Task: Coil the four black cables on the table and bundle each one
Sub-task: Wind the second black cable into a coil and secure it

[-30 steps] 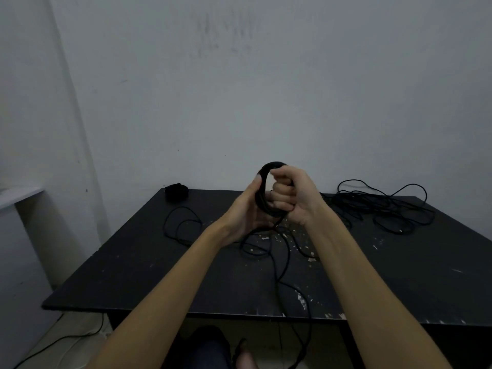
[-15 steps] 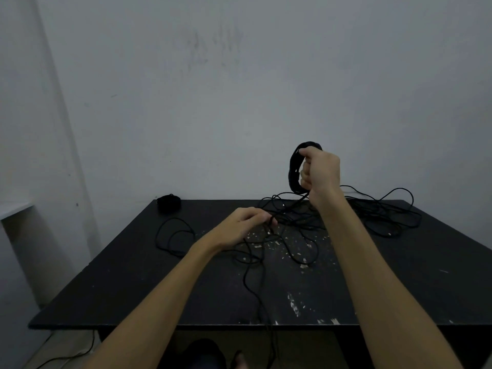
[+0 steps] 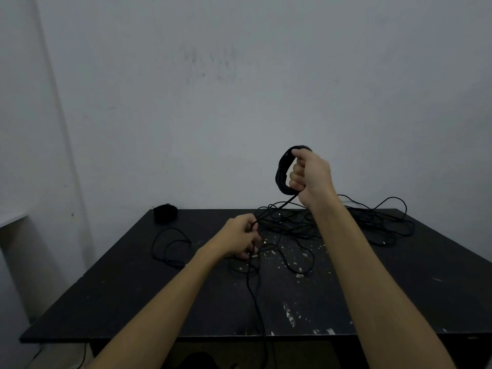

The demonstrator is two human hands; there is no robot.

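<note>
Black cable, wound into a thick coil (image 3: 282,171), is held raised above the table (image 3: 111,288) by the right hand (image 3: 311,175), fingers curled tightly through it. Its loose strand (image 3: 274,211) is pinched lower down by the left hand (image 3: 239,237), seemingly kept taut for the next loop. A tangle of uncoiled cables (image 3: 372,225) lies behind; one finished bundle (image 3: 165,213) sits at the far left corner.

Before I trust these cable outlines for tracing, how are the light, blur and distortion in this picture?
Head view: dim, flat light with no glare or hard shadows; black cables nearly vanish against the black table, clearest over the pale wall; wide-angle lens bends the table edges; slight softness overall, the coil in the right hand and the strand pinched by the left hand stay readable.
</note>
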